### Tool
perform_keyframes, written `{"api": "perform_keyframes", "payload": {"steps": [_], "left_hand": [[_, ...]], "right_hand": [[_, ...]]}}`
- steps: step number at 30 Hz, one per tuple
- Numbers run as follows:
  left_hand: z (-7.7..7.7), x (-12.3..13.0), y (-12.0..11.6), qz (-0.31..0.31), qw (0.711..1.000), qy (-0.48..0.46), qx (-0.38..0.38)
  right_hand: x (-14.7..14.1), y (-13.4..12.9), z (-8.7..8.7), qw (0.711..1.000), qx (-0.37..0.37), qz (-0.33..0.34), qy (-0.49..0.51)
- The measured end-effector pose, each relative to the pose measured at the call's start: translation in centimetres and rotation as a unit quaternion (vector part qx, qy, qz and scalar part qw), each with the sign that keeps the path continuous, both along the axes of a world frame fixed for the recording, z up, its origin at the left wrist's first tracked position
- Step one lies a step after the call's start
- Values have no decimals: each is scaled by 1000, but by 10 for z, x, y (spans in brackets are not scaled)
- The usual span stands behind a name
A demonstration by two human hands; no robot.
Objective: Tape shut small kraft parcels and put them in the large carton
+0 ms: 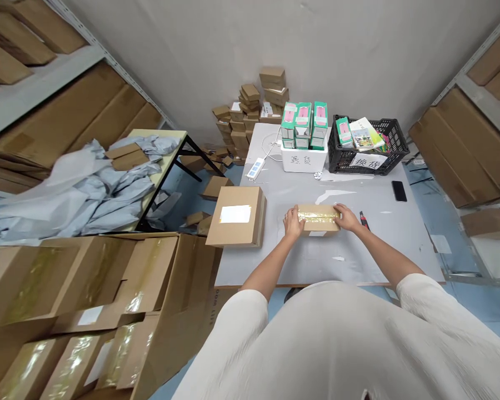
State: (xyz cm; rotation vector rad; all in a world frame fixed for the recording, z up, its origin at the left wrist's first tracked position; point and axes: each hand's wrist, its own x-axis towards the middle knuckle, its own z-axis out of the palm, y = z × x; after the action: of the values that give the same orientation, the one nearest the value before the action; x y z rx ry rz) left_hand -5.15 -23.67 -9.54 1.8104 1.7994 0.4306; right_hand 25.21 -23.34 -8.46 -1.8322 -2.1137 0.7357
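A small cardboard box sits on the grey table in front of me, with shiny tape along its top and a white label on its near side. My left hand grips its left end, fingers bent over the edge. At the opposite end, my right hand holds the box with the thumb and fingers around the corner. A red and black utility knife lies just right of my right hand. To the left stands a larger cardboard box with a white label on top.
Behind are a white bin of green-and-pink boxes, a black crate with booklets, and a power strip. A phone lies at right. A big carton of taped boxes stands at lower left.
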Motion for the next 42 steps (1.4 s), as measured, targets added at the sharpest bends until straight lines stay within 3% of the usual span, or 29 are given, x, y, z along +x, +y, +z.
{"api": "perform_keyframes", "payload": {"steps": [10,21,28,32,39,42], "left_hand": [[-18,-11,1,3,993,-113,32],[-26,-15,6,5,988,-146,48],[-32,-17,7,20,982,-183,48],[-33,-19,4,24,981,-188,44],[-29,-26,-2,-35,990,-122,57],[-26,-30,-3,-49,993,-104,39]], "right_hand": [[-6,1,12,997,-18,17,-72],[-22,-1,31,966,1,117,-230],[-25,0,39,963,7,115,-243],[-24,12,51,978,-10,45,-202],[-34,41,54,976,-24,-187,-112],[-36,47,44,979,24,-180,-88]]}}
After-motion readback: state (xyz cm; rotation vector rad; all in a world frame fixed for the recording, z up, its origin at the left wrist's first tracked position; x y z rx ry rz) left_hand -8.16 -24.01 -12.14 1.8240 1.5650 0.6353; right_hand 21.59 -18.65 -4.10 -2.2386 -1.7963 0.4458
